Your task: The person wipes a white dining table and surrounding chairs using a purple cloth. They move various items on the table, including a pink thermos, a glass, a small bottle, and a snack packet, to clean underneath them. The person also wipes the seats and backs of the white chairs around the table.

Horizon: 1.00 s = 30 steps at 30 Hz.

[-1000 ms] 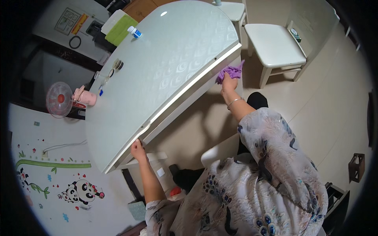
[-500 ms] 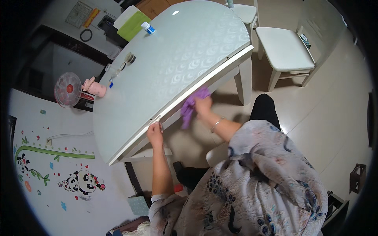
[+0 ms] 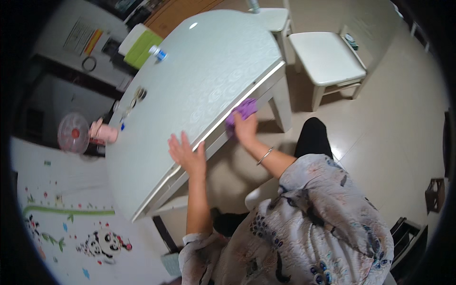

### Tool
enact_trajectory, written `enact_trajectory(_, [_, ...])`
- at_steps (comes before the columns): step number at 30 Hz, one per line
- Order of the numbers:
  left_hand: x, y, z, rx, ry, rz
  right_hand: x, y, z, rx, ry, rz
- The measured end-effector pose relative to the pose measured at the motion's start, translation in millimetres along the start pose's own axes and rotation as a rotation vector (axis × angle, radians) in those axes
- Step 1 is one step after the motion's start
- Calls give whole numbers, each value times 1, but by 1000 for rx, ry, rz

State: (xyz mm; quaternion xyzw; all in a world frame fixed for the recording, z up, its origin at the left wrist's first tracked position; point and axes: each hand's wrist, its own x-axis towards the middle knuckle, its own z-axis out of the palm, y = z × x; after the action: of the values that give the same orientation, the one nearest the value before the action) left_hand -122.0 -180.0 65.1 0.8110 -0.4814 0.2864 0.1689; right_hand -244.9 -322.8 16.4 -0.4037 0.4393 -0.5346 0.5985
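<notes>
one purple cloth [image 3: 247, 107] is sitting bunched at the near edge of the tabletop [image 3: 213, 71], its longer side roughly following that edge. the right hand [image 3: 245, 129] is grasping it from the body side; the left hand [image 3: 191, 159], farther left, is showing splayed fingers, holding nothing.

I'm seeing panda decals [image 3: 107, 242] on the white wall [image 3: 35, 166] — rightward, a white chair [image 3: 327, 57] is standing on glossy tiles [image 3: 370, 142].
</notes>
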Motion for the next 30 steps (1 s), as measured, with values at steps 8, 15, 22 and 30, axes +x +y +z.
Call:
enact_trajectory(8, [-3, -3, 16, -88, 27, -5, 0, -8, -7, 94, -55, 7])
enact_trajectory(15, [1, 1, 16, -88, 44, -59, 149, -24, -82, 69, 355, -139])
enact_trajectory(22, [18, 27, 16, -34, -33, -20, 104, 28, -40, -24, 391, -314])
enact_trajectory(30, [39, 71, 31, 30, -117, 133, 169, 80, -113, -30, 313, 105])
